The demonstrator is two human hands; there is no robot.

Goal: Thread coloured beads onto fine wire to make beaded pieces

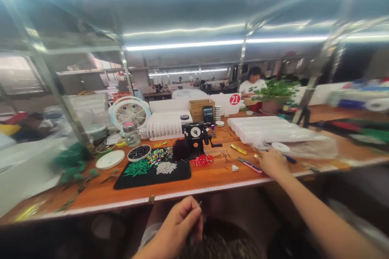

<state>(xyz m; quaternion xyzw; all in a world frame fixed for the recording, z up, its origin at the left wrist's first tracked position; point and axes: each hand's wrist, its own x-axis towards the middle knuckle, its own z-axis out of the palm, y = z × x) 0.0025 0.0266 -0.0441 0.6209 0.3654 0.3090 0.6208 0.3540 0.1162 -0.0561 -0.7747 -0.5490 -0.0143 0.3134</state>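
Note:
My left hand (184, 220) is in front of the table's edge, thumb and index finger pinched on a thin, pale, needle-like piece (199, 204). My right hand (275, 164) reaches over the table at the right, its fingers drawn together; what they grip is too small to make out. Beside that hand are a white disc-shaped spool (280, 147) and a dark blue tool (290, 159). Just left of it lies a cutter or pliers with pink and blue handles (251, 165). A small white lump (235, 168) rests nearby, and a yellow knife (238, 149) lies farther back.
A black mat (179, 175) carries green, mixed and silver beads, with red beads (202, 160) alongside. Behind stands a black crank machine with a dial (195, 131). Plastic-wrapped white rolls (267, 127), a fan (130, 114) and a potted plant (275, 93) line the back. Another person sits beyond.

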